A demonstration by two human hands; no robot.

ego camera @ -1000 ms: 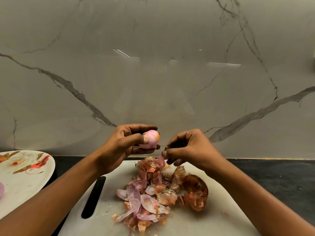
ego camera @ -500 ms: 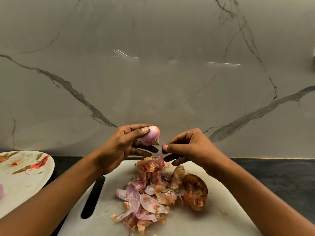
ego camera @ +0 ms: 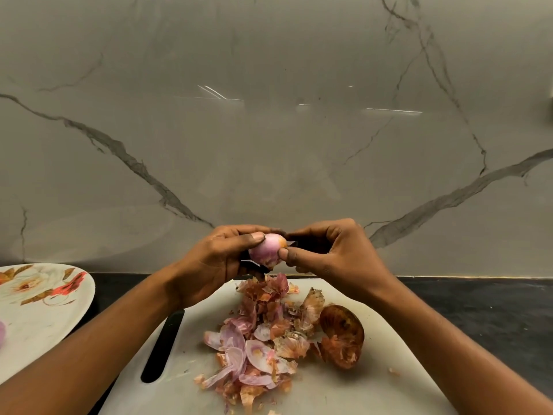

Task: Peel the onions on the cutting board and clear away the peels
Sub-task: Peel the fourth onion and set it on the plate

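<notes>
Board (ego camera: 374, 393): one brown onion (ego camera: 342, 339); pink onion (ego camera: 264, 250) held.

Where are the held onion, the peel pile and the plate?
onion (ego camera: 264, 250): head view, its pink peeled side.
peel pile (ego camera: 258, 353): head view, a pale inner peel.
plate (ego camera: 51, 324): head view, bare white part.

I am looking at a peeled onion (ego camera: 264, 250) showing smooth, faintly shiny pink flesh. The peels (ego camera: 260, 339) mid-board are lying dry and papery, some pieces sleek pink. The unpeeled onion (ego camera: 342, 335) near the cutting board's right edge is wearing brittle brown skin. The cutting board (ego camera: 374, 393) is looking like matt white plastic, the tabletop (ego camera: 478, 319) dark and speckled, the plate (ego camera: 45, 319) smooth, the marble-look wall (ego camera: 269, 145) glossy.
</notes>
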